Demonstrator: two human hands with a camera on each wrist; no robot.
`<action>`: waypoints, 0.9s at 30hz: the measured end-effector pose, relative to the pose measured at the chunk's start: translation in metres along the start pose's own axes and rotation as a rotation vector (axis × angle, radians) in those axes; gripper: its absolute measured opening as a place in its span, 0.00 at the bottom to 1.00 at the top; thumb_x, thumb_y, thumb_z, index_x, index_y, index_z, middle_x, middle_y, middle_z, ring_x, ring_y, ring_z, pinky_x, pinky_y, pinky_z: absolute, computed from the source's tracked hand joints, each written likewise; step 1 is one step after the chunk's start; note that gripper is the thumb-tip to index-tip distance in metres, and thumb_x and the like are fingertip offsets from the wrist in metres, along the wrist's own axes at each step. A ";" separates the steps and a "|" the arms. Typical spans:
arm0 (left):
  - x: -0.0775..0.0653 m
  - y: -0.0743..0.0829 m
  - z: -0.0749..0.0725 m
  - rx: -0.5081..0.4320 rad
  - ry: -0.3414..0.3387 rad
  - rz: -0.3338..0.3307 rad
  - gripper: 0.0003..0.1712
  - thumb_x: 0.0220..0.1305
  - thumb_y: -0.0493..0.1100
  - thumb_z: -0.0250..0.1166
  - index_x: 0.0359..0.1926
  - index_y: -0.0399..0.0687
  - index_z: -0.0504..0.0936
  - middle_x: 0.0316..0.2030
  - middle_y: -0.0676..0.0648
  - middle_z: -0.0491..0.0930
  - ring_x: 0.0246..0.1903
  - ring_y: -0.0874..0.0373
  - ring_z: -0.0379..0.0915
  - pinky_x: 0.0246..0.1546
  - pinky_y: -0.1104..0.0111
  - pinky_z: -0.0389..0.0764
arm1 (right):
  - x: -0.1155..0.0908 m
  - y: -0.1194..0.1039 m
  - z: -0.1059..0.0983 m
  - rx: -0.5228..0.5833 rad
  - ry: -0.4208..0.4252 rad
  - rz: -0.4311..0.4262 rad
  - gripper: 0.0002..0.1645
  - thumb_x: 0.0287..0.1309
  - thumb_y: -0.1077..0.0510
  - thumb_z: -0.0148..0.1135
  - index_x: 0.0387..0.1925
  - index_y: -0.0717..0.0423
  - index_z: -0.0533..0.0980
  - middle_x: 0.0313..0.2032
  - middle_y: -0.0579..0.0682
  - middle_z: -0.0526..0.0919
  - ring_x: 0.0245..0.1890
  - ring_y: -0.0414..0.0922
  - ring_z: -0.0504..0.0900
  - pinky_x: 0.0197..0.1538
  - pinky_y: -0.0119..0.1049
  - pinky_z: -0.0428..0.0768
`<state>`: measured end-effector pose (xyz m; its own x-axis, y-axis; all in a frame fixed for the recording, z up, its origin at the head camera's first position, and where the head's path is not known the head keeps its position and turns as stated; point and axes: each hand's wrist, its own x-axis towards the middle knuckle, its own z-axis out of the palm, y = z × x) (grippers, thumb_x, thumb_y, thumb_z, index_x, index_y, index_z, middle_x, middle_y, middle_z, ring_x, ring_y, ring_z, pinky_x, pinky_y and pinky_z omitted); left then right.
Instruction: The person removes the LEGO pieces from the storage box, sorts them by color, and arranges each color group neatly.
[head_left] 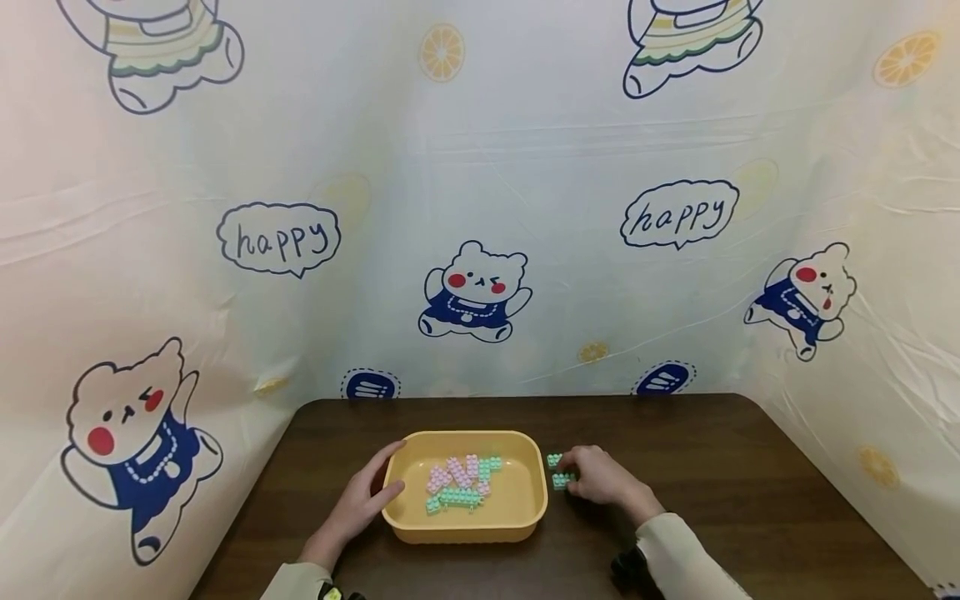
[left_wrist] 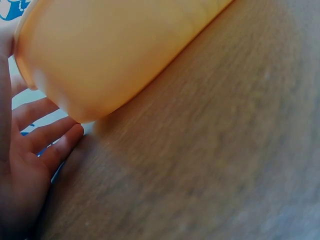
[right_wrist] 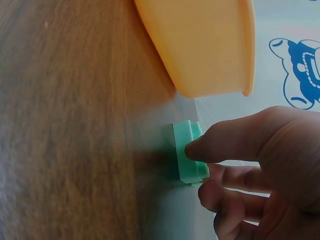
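Note:
A yellow plastic bin [head_left: 465,535] stands on the table with several pink building blocks [head_left: 457,472] and green building blocks [head_left: 461,497] inside. My left hand [head_left: 363,500] holds the bin's left end, thumb over the rim and fingers along the outer wall; in the left wrist view the fingers [left_wrist: 62,145] lie beside its corner. Right of the bin, my right hand [head_left: 602,477] pinches a green building block [right_wrist: 186,152] on the table, the thumb on its near face. Another green block [head_left: 554,460] lies just beyond, close to the fingertips.
The dark wooden table [head_left: 750,500] extends to both sides of the bin. Behind it hangs a pale curtain [head_left: 562,292] printed with bears and the word "happy", which also closes in the left and right sides.

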<state>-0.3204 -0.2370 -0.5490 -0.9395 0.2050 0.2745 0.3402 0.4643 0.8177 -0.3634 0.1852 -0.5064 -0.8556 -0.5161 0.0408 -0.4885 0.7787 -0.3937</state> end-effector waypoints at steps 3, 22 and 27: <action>0.000 0.001 0.000 -0.002 0.003 0.003 0.34 0.66 0.48 0.62 0.71 0.60 0.62 0.70 0.47 0.65 0.65 0.46 0.66 0.60 0.65 0.70 | 0.000 0.000 0.000 0.010 -0.001 0.009 0.14 0.49 0.63 0.68 0.40 0.55 0.83 0.39 0.47 0.83 0.35 0.42 0.76 0.42 0.43 0.79; -0.003 0.001 0.001 0.001 0.011 0.025 0.34 0.66 0.47 0.62 0.71 0.57 0.62 0.70 0.46 0.65 0.65 0.47 0.67 0.60 0.66 0.69 | -0.003 -0.004 -0.015 0.040 0.103 -0.032 0.13 0.49 0.60 0.70 0.39 0.56 0.83 0.36 0.46 0.82 0.35 0.40 0.77 0.38 0.37 0.79; -0.002 -0.001 0.002 -0.002 0.014 0.019 0.34 0.66 0.48 0.62 0.71 0.59 0.63 0.70 0.47 0.65 0.65 0.48 0.67 0.61 0.65 0.69 | 0.005 -0.019 -0.026 0.087 0.150 -0.053 0.12 0.54 0.59 0.68 0.41 0.56 0.82 0.36 0.46 0.83 0.35 0.42 0.79 0.36 0.33 0.79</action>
<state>-0.3190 -0.2361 -0.5510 -0.9332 0.2018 0.2973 0.3583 0.4589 0.8131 -0.3631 0.1773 -0.4755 -0.8480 -0.4918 0.1974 -0.5227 0.7147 -0.4647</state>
